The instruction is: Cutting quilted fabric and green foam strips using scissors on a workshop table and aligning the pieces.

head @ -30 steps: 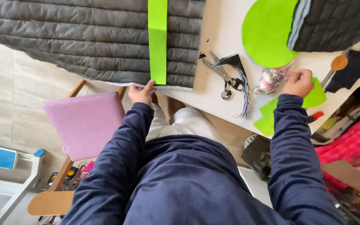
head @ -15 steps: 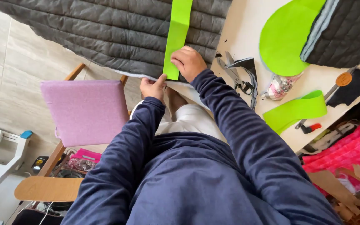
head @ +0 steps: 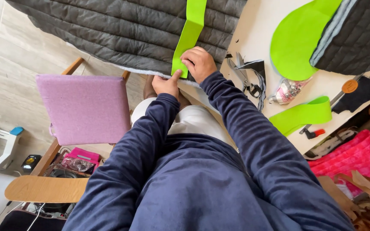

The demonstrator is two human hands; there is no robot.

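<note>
A bright green fabric strip lies across a dark grey quilted fabric that hangs over the table edge. My right hand presses on the strip's lower end with bent fingers. My left hand sits just below it at the quilted fabric's hem, thumb touching the strip's bottom corner. Both sleeves are dark blue.
On the white table lie scissors, a rounded green fabric piece, a second green strip, a small pink wrapped item and more quilted fabric. A chair with a pink cushion stands to the left; pink fabric at right.
My right hand left the small things at the right of the table and came over to the green strip's lower end. My left hand stayed at the strip's bottom edge.
</note>
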